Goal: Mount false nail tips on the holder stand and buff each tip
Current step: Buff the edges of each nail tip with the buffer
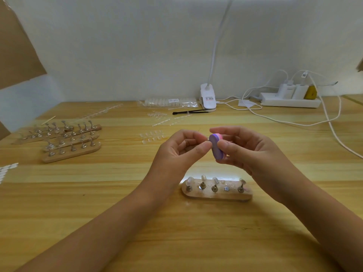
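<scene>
Step in hand, prob.: buffing, not mounting. The right hand (pixel 245 154) grips a buffer block (pixel 215 147) btw thumb and fingers. The left hand (pixel 182 150), fingers curled, pinches sth tiny at thumb and forefinger tip, right against the block's purple face. It is likely a nail tip (pixel 207 139), poss. on its peg, but too small and too hidden to be sure. Both hands are up off the tabletop (pixel 117 193) and meet at the block.

The holder stand (pixel 216 196) lies just below the right hand, nearer the person. It has 4 pegs w/ mounted tips (pixel 203 177). One spot, 2nd from the right, looks peg-less, so that piece is prob. the one in the left hand.

Next move calls for short, light strokes w/ a firm pinch so the tip doesn't flip out, then reseating it in the free spot. Can't tell which tips are already buffed.

Materials:
- Block: foam-like rounded oval, matte purple face over pink layers.
- Tips: thin, curved, clear glossy plastic.
- Stand: pale wood slab w/ rounded ends and shiny metal pegs.
- Tabletop: smooth wood grain.

Beyond the left hand are loose tips (pixel 152 136), and well off to its left, spare stands (pixel 70 143).
</scene>
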A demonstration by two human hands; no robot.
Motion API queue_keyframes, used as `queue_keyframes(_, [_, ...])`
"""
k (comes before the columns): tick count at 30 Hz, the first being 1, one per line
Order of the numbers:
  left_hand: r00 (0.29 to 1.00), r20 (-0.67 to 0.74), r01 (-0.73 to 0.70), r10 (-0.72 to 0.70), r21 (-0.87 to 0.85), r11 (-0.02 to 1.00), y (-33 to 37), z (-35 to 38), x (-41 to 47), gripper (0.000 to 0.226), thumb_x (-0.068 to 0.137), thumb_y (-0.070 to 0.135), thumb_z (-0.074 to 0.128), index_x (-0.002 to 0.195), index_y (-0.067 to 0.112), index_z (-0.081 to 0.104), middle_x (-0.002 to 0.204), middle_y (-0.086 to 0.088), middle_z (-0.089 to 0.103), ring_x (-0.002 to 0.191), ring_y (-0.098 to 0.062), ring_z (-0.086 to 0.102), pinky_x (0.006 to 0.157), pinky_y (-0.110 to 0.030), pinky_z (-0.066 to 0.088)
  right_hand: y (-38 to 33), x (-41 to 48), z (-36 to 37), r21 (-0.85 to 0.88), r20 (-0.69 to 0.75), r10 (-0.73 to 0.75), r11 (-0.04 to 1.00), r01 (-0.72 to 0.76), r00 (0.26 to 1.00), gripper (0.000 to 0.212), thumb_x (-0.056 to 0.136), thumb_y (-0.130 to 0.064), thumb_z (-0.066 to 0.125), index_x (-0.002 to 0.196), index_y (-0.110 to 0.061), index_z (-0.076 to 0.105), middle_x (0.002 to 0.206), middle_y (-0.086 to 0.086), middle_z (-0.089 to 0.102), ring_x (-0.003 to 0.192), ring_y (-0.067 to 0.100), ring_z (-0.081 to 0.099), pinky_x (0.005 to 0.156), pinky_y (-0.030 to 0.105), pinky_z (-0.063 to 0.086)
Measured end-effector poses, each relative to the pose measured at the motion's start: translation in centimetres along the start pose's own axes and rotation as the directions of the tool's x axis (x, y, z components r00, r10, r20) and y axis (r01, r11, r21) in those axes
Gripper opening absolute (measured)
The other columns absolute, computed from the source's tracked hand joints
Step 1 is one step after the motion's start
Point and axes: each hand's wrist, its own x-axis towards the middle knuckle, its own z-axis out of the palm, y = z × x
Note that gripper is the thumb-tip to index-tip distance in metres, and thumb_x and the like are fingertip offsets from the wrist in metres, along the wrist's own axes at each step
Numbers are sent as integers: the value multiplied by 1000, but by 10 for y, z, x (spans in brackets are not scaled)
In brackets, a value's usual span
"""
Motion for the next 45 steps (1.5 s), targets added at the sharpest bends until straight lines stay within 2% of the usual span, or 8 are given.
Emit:
queue_keyframes(3, [999,-41,29,-30,-39,999,0,-1,1,35,73,33,73,102,18,63,95,0,73,92,-8,69,84,-16,52,-1,0,-1,-8,31,21,1000,-21,999,30,72,-35,75,101,-27,75,100,5,73,91,16,71,76,22,56])
queue_keyframes(7, [999,-35,7,-7,-1,1000,2,0,2,34,71,30,74,100,16,60,94,-2,73,88,-6,69,76,-12,50,-1,0,-3,12,5,2,1000,-2,1000,29,74,-34,74,102,-24,75,101,5,74,94,17,71,76,22,56])
queue_keyframes(10, [999,-40,1,-3,-45,999,2,-1,3,35,72,30,74,101,17,58,96,-3,74,91,-8,69,78,-12,50,-3,-1,-2,-1,32,24,1000,-24,999,31,73,-36,73,102,-24,75,103,5,74,95,17,71,76,22,56])
queue_keyframes(16, [999,18,-32,32,29,999,0,-1,1,20,76,30,73,86,15,65,87,5,71,86,-7,67,80,-15,52,-1,0,-2,24,-3,38,999,-38,999,31,74,-32,73,102,-21,76,100,6,74,92,14,71,75,20,56])
queue_keyframes(33, [998,47,-49,46,58,997,-1,-1,1,19,77,31,72,87,16,68,83,5,70,85,-7,67,81,-15,51,-1,1,-4,14,6,53,998,-53,999,27,73,-34,73,98,-24,77,98,5,75,89,13,70,74,19,55])
queue_keyframes(37, [1000,-6,-9,9,12,1000,-1,-4,4,15,78,31,72,87,20,68,79,8,69,81,-3,64,78,-12,48,-2,1,-4,-8,45,72,997,-72,996,28,73,-36,73,98,-24,76,98,6,74,89,13,70,75,20,56])
queue_keyframes(41, [999,27,-33,32,54,998,0,-3,2,15,78,30,72,87,19,68,82,7,70,84,-5,66,80,-13,50,1,1,-3,15,11,55,998,-55,998,28,74,-34,73,99,-21,76,101,13,72,90,16,69,75,22,56])
queue_keyframes(45, [1000,8,-5,4,29,1000,0,-3,3,15,77,33,72,87,22,68,78,9,69,81,-3,64,79,-13,49,-1,0,-4,-2,47,68,998,-68,997,28,73,-36,74,98,-23,76,100,5,74,92,15,71,75,22,56])
